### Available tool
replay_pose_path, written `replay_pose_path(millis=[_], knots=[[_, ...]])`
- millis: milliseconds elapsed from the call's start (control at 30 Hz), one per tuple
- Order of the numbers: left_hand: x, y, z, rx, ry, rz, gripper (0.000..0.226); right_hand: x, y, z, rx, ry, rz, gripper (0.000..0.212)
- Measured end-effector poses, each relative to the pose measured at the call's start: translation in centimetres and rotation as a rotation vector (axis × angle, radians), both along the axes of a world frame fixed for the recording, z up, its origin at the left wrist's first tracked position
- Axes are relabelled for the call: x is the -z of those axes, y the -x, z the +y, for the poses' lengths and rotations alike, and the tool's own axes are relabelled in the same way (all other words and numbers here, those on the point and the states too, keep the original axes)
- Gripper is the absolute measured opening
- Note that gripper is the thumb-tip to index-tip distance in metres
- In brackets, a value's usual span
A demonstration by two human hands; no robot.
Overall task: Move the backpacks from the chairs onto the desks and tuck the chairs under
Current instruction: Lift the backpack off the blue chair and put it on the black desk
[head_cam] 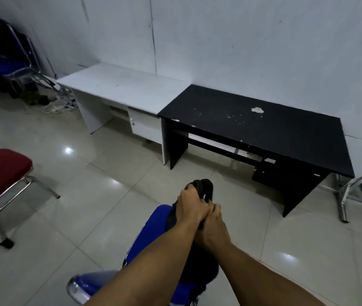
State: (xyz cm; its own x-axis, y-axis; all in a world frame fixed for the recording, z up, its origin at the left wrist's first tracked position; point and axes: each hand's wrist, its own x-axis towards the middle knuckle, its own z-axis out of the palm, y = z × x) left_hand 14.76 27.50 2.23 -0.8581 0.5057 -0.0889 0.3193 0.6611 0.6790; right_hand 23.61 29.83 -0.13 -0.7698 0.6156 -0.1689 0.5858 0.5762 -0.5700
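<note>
A black backpack (200, 270) sits on a blue chair (153, 226) at the bottom centre, mostly hidden under my arms. My left hand (190, 205) grips its black top handle (204, 186). My right hand (212, 228) is curled around the bag's top just beside the left hand. A black desk (264, 124) stands against the wall ahead on the right, with a white desk (120, 87) joined to its left. A red chair (1, 171) stands on the floor at the left.
More chairs with dark bags (5, 62) are stacked in the far left corner, with cables (58, 104) on the floor beside them. A metal stand (347, 191) leans at the right of the black desk. Tiled floor lies between the chairs and desks.
</note>
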Motion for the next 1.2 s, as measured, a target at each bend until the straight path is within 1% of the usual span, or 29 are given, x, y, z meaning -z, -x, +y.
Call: replay_pose_path(millis=[67,100,167,233,267,333,400,433,500,533,567,633,667,700,767,833,900,967,1033,1133,1200], knots=[[-0.4,-1.0,2.3,-0.059,-0.075,-0.005,0.027,-0.4,-0.2,2.0,0.068,0.025,-0.027,0.083],[-0.8,-1.6,4.1,-0.071,-0.108,-0.003,0.023,-0.8,-0.5,3.7,0.109,0.039,-0.016,0.074],[-1.4,-2.3,6.5,-0.083,-0.154,0.012,0.016,-1.5,-0.6,6.5,0.195,0.041,0.059,0.048],[-1.8,-2.5,8.6,-0.076,-0.184,0.026,0.017,-2.2,-0.7,9.3,0.235,0.014,0.146,0.024],[-2.2,-2.5,10.1,-0.058,-0.197,0.043,0.019,-2.6,-0.8,11.3,0.225,-0.011,0.175,0.016],[-3.0,-2.1,12.0,0.018,-0.216,0.076,0.020,-3.3,-1.2,14.3,0.212,-0.048,0.200,0.009],[-3.6,-1.3,13.6,0.065,-0.244,0.139,0.027,-3.8,-1.9,17.4,0.201,-0.079,0.189,0.009],[-3.9,-1.1,14.6,0.062,-0.263,0.176,0.024,-4.0,-2.6,19.4,0.196,-0.104,0.167,0.007],[-4.3,-0.5,16.0,0.007,-0.272,0.239,0.004,-4.4,-3.9,22.7,0.193,-0.149,0.149,0.010],[-4.2,0.1,16.2,-0.017,-0.249,0.260,0.012,-4.8,-4.2,23.8,0.192,-0.162,0.160,0.014],[-4.1,0.3,17.1,-0.011,-0.190,0.268,0.027,-5.3,-4.9,25.4,0.191,-0.172,0.173,0.016],[-3.9,0.7,18.3,0.067,-0.048,0.234,0.053,-6.5,-5.4,27.7,0.192,-0.178,0.195,0.021],[-3.9,0.4,19.4,0.135,-0.002,0.210,0.059,-7.2,-5.9,29.2,0.205,-0.182,0.201,0.023],[-3.9,0.1,20.6,0.205,0.032,0.201,0.058,-7.9,-6.3,30.6,0.221,-0.192,0.213,0.025],[-4.0,-0.5,23.4,0.282,0.061,0.227,0.043,-9.4,-6.8,33.5,0.245,-0.222,0.264,0.028],[-5.0,-1.0,26.6,0.267,-0.021,0.235,0.023,-10.9,-7.2,36.4,0.260,-0.234,0.311,0.029],[-6.7,-1.6,29.8,0.220,-0.193,0.192,0.007,-12.1,-7.5,39.3,0.311,-0.237,0.372,0.030],[-8.5,-2.0,33.7,0.164,-0.336,0.214,0.008,-13.1,-7.7,42.3,0.387,-0.256,0.435,0.030],[-10.1,-2.4,37.7,0.142,-0.417,0.280,0.011,-13.9,-7.7,45.3,0.462,-0.270,0.491,0.029],[-11.8,-2.6,42.5,0.121,-0.500,0.363,0.010,-15.1,-7.3,49.1,0.534,-0.291,0.534,0.027],[-12.5,-2.1,46.3,0.126,-0.513,0.403,0.013,-15.5,-6.9,52.4,0.581,-0.310,0.544,0.023]])
